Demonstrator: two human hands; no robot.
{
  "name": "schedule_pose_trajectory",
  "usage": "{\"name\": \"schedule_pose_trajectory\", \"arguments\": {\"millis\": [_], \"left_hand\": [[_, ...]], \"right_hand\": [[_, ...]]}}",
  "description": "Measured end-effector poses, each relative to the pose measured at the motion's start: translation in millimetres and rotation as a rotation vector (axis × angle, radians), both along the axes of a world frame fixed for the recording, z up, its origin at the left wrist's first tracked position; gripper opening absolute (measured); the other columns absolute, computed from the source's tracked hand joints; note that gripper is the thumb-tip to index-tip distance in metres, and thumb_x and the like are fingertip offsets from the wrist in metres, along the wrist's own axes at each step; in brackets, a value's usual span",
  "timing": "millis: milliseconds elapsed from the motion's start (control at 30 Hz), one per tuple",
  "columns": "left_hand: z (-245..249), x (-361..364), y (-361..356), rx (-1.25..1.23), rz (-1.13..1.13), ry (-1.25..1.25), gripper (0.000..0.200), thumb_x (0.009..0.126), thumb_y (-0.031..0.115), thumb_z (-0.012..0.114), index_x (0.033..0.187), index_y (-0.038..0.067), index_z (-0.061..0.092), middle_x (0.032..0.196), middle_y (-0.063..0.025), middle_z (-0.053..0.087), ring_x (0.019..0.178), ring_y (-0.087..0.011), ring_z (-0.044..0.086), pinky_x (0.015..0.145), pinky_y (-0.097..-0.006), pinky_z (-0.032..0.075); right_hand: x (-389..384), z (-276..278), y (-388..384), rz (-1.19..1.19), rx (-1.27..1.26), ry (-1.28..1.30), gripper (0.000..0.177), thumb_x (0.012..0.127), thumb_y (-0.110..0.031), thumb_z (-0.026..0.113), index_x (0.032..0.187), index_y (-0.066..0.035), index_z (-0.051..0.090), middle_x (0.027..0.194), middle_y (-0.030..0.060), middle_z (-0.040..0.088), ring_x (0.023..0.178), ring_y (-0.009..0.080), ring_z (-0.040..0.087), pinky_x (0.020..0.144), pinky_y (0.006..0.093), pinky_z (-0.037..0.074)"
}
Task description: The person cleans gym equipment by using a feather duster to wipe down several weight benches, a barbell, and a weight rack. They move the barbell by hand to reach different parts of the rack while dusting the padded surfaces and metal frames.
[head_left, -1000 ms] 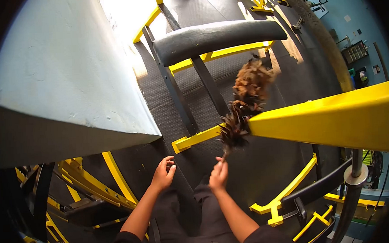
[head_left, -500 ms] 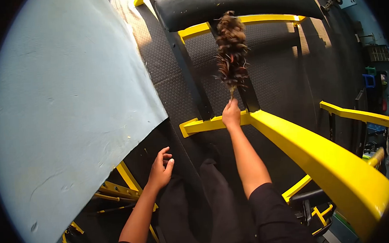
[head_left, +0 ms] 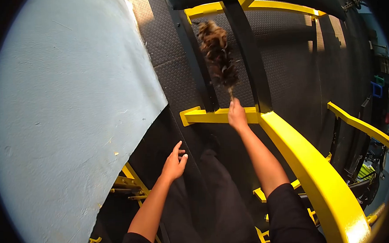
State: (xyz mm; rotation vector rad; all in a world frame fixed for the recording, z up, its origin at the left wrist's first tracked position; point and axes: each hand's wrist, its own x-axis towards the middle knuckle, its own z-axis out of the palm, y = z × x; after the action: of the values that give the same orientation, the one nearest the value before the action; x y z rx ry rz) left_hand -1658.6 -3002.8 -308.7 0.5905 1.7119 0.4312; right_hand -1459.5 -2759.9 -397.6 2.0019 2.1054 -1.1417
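Brown feathers fill the duster (head_left: 218, 54), whose long axis runs from the right hand (head_left: 237, 114) towards between 11 and 12 o'clock. That hand, much the nearer, is closed round its thin handle (head_left: 231, 93). The left hand (head_left: 174, 164) is apart at 8 o'clock from the right, holding nothing, fingers loosely spread; the duster lies at its 1 o'clock. Behind the feathers slants a black post (head_left: 194, 60); whether they touch, I cannot tell.

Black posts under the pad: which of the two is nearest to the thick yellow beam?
The post at picture right: its lower end meets the corner where the thick yellow beam starts; the left post ends farther along the yellow crossbar.
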Motion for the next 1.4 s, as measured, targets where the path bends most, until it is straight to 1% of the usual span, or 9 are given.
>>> {"name": "schedule_pose_trajectory", "arguments": {"millis": [300, 567, 633, 700, 833, 1000, 1033, 1100, 1400], "left_hand": [[-38, -16, 3, -0.025, 0.029, 0.089, 0.060, 0.095, 0.018, 0.057, 0.150, 0.010, 0.033, 0.123, -0.0161, 0.063, 0.093, -0.0238, 0.067, 0.087, -0.0366, 0.052], [-46, 11, -27, -0.148, -0.056, 0.043, 0.063, 0.096, 0.021, 0.056, 0.152, 0.010, 0.028, 0.123, -0.0155, 0.064, 0.093, -0.0238, 0.067, 0.088, -0.0374, 0.052], [-52, 12, -33, -0.160, 0.037, 0.033, 0.065, 0.097, 0.022, 0.056, 0.153, 0.011, 0.026, 0.117, -0.0128, 0.066, 0.089, -0.0203, 0.065, 0.086, -0.0354, 0.052], [-66, 12, -41, -0.174, 0.104, 0.014, 0.065, 0.097, 0.023, 0.056, 0.153, 0.011, 0.025, 0.114, -0.0108, 0.066, 0.086, -0.0179, 0.064, 0.084, -0.0339, 0.051], [-84, 12, -43, -0.154, 0.179, 0.034, 0.065, 0.098, 0.025, 0.057, 0.153, 0.012, 0.025, 0.105, -0.0066, 0.065, 0.082, -0.0123, 0.059, 0.081, -0.0301, 0.050], [-85, 11, -31, -0.113, 0.233, 0.015, 0.061, 0.099, 0.029, 0.055, 0.152, 0.011, 0.028, 0.114, -0.0113, 0.063, 0.084, -0.0136, 0.060, 0.083, -0.0312, 0.050], [-91, 11, -37, -0.122, 0.248, 0.021, 0.061, 0.099, 0.029, 0.055, 0.152, 0.011, 0.029, 0.115, -0.0112, 0.064, 0.084, -0.0135, 0.060, 0.084, -0.0314, 0.050], [-83, 13, -46, -0.170, 0.267, 0.019, 0.061, 0.099, 0.036, 0.051, 0.151, 0.010, 0.031, 0.118, -0.0140, 0.066, 0.104, -0.0272, 0.064, 0.096, -0.0387, 0.046], [-43, 16, -97, -0.236, 0.177, 0.096, 0.060, 0.100, 0.038, 0.048, 0.151, 0.011, 0.031, 0.118, -0.0128, 0.067, 0.112, -0.0307, 0.062, 0.100, -0.0403, 0.044]], "right_hand": [[-91, -46, -9, -0.193, -0.114, 0.104, 0.030, 0.101, -0.027, 0.040, 0.115, -0.004, 0.053, 0.102, 0.0321, 0.064, 0.100, 0.0515, 0.059, 0.086, 0.0586, 0.045], [-36, -50, -136, -0.371, -0.208, -0.019, 0.026, 0.101, -0.024, 0.039, 0.115, -0.004, 0.048, 0.097, 0.0332, 0.064, 0.093, 0.0536, 0.060, 0.079, 0.0599, 0.046], [-19, -37, -166, -0.376, -0.205, -0.019, 0.026, 0.102, -0.023, 0.040, 0.114, -0.003, 0.051, 0.098, 0.0319, 0.065, 0.095, 0.0520, 0.060, 0.081, 0.0573, 0.046], [-5, -25, -166, -0.292, -0.113, 0.082, 0.024, 0.102, -0.024, 0.040, 0.112, -0.004, 0.048, 0.094, 0.0322, 0.065, 0.088, 0.0529, 0.061, 0.077, 0.0609, 0.046], [-4, -19, -69, 0.041, 0.098, -0.042, 0.022, 0.101, -0.023, 0.040, 0.113, -0.006, 0.049, 0.095, 0.0283, 0.065, 0.087, 0.0501, 0.062, 0.075, 0.0577, 0.050], [-20, -7, 24, 0.353, 0.080, -0.241, 0.021, 0.095, -0.015, 0.044, 0.112, -0.006, 0.052, 0.099, 0.0233, 0.067, 0.090, 0.0443, 0.066, 0.078, 0.0544, 0.053], [-12, 1, 22, 0.353, 0.088, -0.245, 0.021, 0.095, -0.015, 0.044, 0.112, -0.006, 0.052, 0.099, 0.0233, 0.067, 0.090, 0.0443, 0.066, 0.078, 0.0544, 0.053], [9, 19, 0, 0.507, -0.056, -0.407, 0.021, 0.093, -0.014, 0.045, 0.110, -0.006, 0.053, 0.098, 0.0221, 0.068, 0.092, 0.0428, 0.067, 0.080, 0.0529, 0.054], [115, 62, -135, 0.466, -0.285, -0.485, 0.017, 0.095, -0.015, 0.044, 0.107, -0.006, 0.052, 0.098, 0.0236, 0.068, 0.090, 0.0435, 0.068, 0.078, 0.0523, 0.055]]}}
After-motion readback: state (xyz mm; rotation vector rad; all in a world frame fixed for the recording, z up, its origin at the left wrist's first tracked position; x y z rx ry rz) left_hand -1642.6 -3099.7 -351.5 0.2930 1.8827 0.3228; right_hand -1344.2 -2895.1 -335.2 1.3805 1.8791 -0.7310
